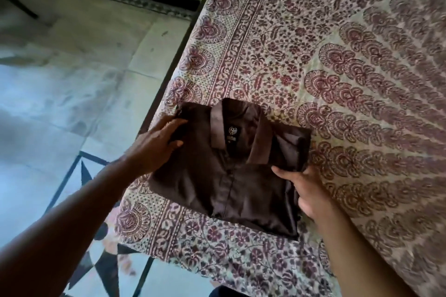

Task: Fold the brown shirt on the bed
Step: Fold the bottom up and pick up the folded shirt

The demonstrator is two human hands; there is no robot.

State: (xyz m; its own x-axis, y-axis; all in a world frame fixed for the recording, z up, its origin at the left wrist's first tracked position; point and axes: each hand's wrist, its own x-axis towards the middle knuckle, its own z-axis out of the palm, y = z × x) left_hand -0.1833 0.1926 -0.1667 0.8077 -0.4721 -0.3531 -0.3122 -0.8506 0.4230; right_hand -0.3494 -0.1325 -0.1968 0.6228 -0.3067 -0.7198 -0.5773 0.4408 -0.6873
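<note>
Brown shirt (231, 171) sits folded into a compact rectangle on the bed (337, 67), close to its edge, collar up, between both hands. Left hand (154, 144) grips the shirt's side edge, thumb on top and fingers curled over the fabric. Right hand (306, 190) holds the opposite edge, thumb on top near the collar point, fingers apparently tucked under the fold. Fabric looks thin, satiny, light, likely slippery; layers may slide apart. Best hold: both side edges, pinching all layers together, collar left alone. Fold appears essentially done.
</note>
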